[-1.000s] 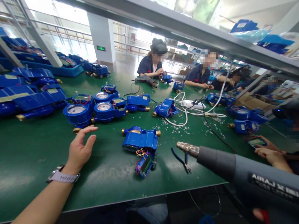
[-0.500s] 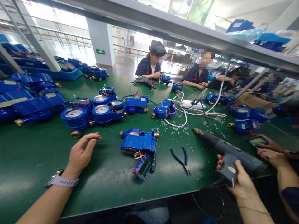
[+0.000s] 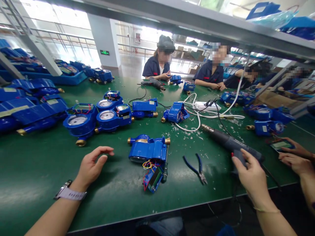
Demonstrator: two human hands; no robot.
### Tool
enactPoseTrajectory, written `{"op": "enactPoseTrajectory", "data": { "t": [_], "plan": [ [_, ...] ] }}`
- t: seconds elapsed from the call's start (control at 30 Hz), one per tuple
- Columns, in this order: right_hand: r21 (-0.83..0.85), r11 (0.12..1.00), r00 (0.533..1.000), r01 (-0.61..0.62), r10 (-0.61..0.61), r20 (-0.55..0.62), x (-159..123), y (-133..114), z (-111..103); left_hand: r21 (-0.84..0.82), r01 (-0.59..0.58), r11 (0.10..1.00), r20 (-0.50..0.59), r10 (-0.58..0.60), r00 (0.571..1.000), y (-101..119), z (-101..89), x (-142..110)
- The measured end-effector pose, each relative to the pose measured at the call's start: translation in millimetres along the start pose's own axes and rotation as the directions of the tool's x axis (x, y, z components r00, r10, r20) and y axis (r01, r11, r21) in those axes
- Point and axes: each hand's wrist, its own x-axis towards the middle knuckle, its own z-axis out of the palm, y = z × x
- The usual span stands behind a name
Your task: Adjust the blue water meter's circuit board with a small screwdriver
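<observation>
A heat gun (image 3: 227, 141) is being pinched by the right hand (image 3: 254, 177) (the left hand (image 3: 92, 165) being loosely spread), its nozzle (image 3: 207, 129) ideally being angled clear of the white cable (image 3: 190, 131).

Heat gun (image 3: 231, 142) partly hidden behind right grip (image 3: 253, 175), leftmost meters (image 3: 12, 103) cropped

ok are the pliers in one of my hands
No, the pliers lie open on the green table, between the blue meter and the heat gun.
</observation>
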Motion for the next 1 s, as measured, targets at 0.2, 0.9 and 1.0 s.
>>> {"op": "enactPoseTrajectory", "data": {
  "t": [0.2,0.9,1.0],
  "plan": [
    [0.002,0.534,0.398,0.845,-0.631,0.666,-81,-53,54,-0.077,-0.070,0.995,0.115,0.079,0.990,10,4.5,-2],
    [0.037,0.672,0.421,0.740,-0.506,0.753,-152,-53,98,-0.146,-0.103,0.984,0.603,0.171,0.779,58,45.4,-10],
    [0.024,0.684,0.459,0.729,-0.514,0.724,-153,-60,102,-0.165,-0.040,0.985,0.641,0.138,0.755,63,50.2,-10]
  ]
}}
